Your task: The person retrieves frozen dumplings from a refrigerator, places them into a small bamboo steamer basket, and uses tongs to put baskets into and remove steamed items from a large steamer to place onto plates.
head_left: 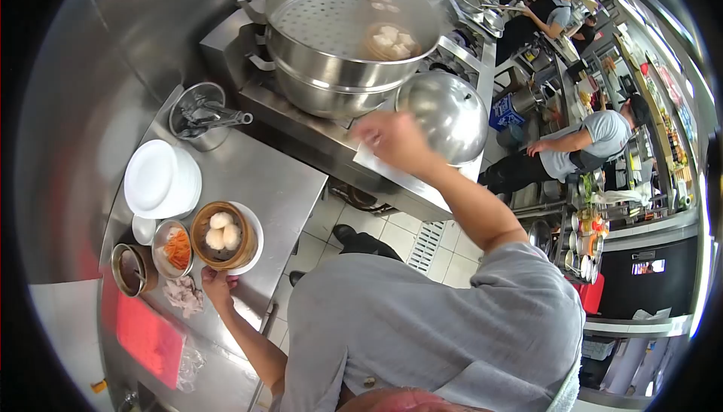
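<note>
My left hand (218, 285) is at the near edge of a bamboo steamer basket (199, 233), its fingers curled; whether they touch it or hold anything is hidden. Several pale dumplings (221, 231) sit inside the basket, which rests over a white plate (254, 235). Just left of that hand lies a crumpled cloth (183, 296). Blurred by motion, my right hand (392, 141) is in the air by the stove's front edge, beside a domed metal lid (444, 117). Its fingers are too smeared to read.
A large steamer pot (324, 73) on the stove holds another dumpling basket (392, 41). On the counter are stacked white plates (154, 178), a metal container with tongs (197, 114), a bowl of shredded carrot (175, 250) and a red board (147, 337). Co-workers (595, 141) stand at right.
</note>
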The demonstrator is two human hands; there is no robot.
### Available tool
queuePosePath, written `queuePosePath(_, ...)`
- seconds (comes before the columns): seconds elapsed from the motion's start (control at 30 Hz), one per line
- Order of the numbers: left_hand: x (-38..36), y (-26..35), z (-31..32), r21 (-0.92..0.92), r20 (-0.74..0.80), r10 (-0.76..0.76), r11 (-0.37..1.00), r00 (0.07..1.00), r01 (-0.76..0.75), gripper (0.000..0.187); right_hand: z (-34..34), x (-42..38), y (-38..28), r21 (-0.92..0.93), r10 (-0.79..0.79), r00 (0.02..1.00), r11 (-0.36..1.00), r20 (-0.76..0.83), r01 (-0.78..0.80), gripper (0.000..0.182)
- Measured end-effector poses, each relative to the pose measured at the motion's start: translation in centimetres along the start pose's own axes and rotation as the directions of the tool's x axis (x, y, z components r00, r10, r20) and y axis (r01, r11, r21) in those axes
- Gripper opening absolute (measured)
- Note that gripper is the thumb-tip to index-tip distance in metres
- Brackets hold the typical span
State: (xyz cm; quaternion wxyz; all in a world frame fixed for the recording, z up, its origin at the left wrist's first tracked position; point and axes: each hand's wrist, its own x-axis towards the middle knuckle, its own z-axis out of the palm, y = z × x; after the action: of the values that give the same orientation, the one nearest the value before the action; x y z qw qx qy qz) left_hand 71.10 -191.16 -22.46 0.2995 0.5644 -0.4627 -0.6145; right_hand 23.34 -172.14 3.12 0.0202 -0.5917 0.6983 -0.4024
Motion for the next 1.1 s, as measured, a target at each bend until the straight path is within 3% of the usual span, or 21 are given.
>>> queuePosePath(0.03,0.1,-0.3,-0.2,-0.008,0.000,0.005,1.000,1.000,-0.005,0.029,-3.7,-1.4,3.7,-0.298,0.145,0.988,0.942,-0.045,-0.152,0.006)
queuePosePath(0.1,-0.3,0.2,0.2,-0.013,-0.006,0.016,1.000,1.000,-0.016,0.029,-10.0,-4.6,16.5,-0.524,0.389,0.882,0.710,-0.264,-0.470,0.016)
queuePosePath(0.13,-0.7,1.0,1.0,-0.016,-0.023,0.025,1.000,0.999,-0.026,0.030,-13.5,-6.1,21.2,-0.617,0.455,0.829,0.563,-0.325,-0.550,0.025)
queuePosePath(0.17,-1.4,1.7,1.3,-0.021,-0.064,0.030,0.999,0.997,-0.031,0.030,-16.3,-8.7,29.0,-0.603,0.475,0.790,0.517,-0.388,-0.607,0.035)
queuePosePath(0.2,-1.7,1.6,1.1,0.049,-0.083,0.052,0.998,0.995,-0.048,0.035,-18.5,-8.8,29.8,-0.636,0.516,0.759,0.442,-0.396,-0.632,0.043)
queuePosePath(0.23,-2.8,2.7,1.7,0.101,-0.089,0.060,0.994,0.994,-0.051,0.036,-20.1,-9.0,31.7,-0.676,0.615,0.719,0.382,-0.323,-0.630,0.047)
queuePosePath(0.27,-1.2,0.4,0.0,0.106,-0.072,0.061,0.993,0.995,-0.054,0.040,-20.7,-10.0,33.6,-0.630,0.579,0.754,0.470,-0.310,-0.619,0.051)
queuePosePath(0.3,0.2,-1.8,-0.9,-0.110,-0.101,-0.015,0.994,0.995,0.004,0.042,-21.3,-10.6,36.5,-0.624,0.588,0.766,0.502,-0.261,-0.598,0.046)
queuePosePath(0.33,-0.2,-0.7,0.0,-0.284,-0.026,-0.065,0.957,0.998,0.055,0.046,-21.7,-9.7,35.5,-0.503,0.685,0.716,0.576,-0.134,-0.645,0.038)
queuePosePath(0.37,-0.9,0.5,1.1,-0.363,-0.041,-0.093,0.929,0.995,0.072,0.045,-22.0,-10.4,38.6,-0.544,0.545,0.828,0.658,-0.131,-0.520,0.033)
queuePosePath(0.4,-1.4,1.0,1.4,-0.352,-0.043,-0.094,0.933,0.995,0.073,0.045,-21.9,-9.8,38.0,-0.656,0.454,0.888,0.650,-0.072,-0.385,0.033)
queuePosePath(0.43,-1.5,1.3,1.7,-0.341,-0.026,-0.099,0.936,0.995,0.085,0.046,-22.7,-9.8,41.2,-0.774,0.455,0.888,0.586,0.070,-0.239,0.029)
queuePosePath(0.47,-1.6,1.8,1.7,-0.358,-0.011,-0.103,0.929,0.995,0.092,0.045,-22.4,-9.4,40.5,-0.680,0.509,0.860,0.619,-0.033,-0.393,0.028)
queuePosePath(0.57,-2.0,2.3,2.0,-0.381,0.036,-0.119,0.916,0.992,0.124,0.043,-22.5,-8.1,40.6,-0.613,0.622,0.783,0.623,0.011,-0.486,0.029)
queuePosePath(0.63,-1.8,2.5,1.6,-0.364,0.059,-0.121,0.922,0.991,0.134,0.040,-22.1,-7.9,41.0,-0.624,0.552,0.833,0.638,-0.039,-0.452,0.027)
queuePosePath(0.67,-0.7,0.5,-0.5,-0.339,0.044,-0.104,0.934,0.994,0.113,0.039,-22.5,-8.8,42.5,-0.752,0.268,0.958,0.651,0.105,-0.100,0.028)
queuePosePath(0.7,0.8,-1.8,-1.1,-0.315,0.046,-0.079,0.945,0.996,0.089,0.038,-22.3,-8.6,40.9,-0.632,0.562,0.825,0.618,-0.062,-0.468,0.029)
queuePosePath(0.73,-0.8,0.8,0.5,-0.325,0.067,-0.071,0.942,0.995,0.089,0.036,-22.2,-8.9,39.8,-0.669,0.511,0.853,0.599,-0.104,-0.440,0.028)
queuePosePath(0.83,-0.8,0.5,0.2,-0.340,0.135,-0.087,0.932,0.987,0.129,0.042,-22.6,-10.2,36.6,-0.617,0.419,0.885,0.646,-0.206,-0.449,0.020)
queuePosePath(0.97,-0.5,0.7,0.7,-0.402,0.222,-0.062,0.903,0.973,0.149,0.049,-24.6,-11.4,30.1,-0.571,0.464,0.817,0.588,-0.342,-0.573,0.017)
queuePosePath(1.1,-0.2,0.8,0.4,-0.402,0.258,-0.058,0.901,0.964,0.162,0.046,-28.3,-12.3,22.4,-0.499,0.512,0.772,0.590,-0.376,-0.634,0.017)
